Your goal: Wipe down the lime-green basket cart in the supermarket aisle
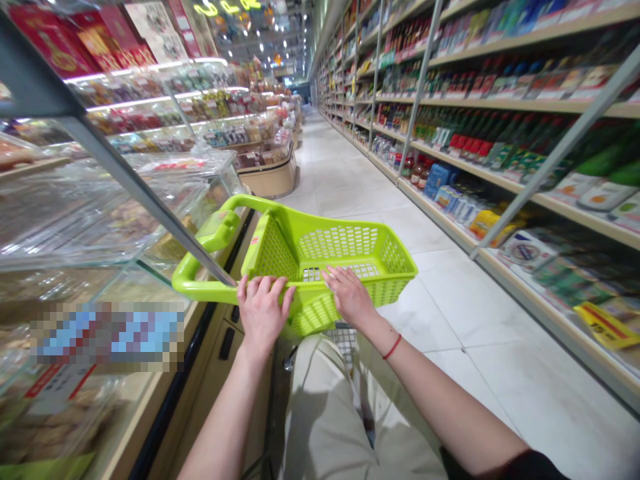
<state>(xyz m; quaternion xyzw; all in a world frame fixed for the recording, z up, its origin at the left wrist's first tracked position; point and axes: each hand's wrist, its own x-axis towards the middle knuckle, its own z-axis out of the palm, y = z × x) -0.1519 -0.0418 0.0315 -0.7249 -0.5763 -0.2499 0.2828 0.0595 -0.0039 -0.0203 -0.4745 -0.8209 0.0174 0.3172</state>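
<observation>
Green cart [313, 292] sits mid-frame, approx. centre, above tiled floor [435, 320]. L hand [265, 303], just left of centre: fingers bent over the near rim, nearly closed, holding it. R hand [347, 293], about centre: fingers fairly straight, laid loosely across same rim; can't tell if it's gripping. Body looks like moulded plastic w/ lattice walls: prob. light, stiff, not fragile, maybe a bit slick. Best hold prob. the looped handle [193, 288], left of centre; rim's OK for nudging, esp. w/ both hands.
</observation>
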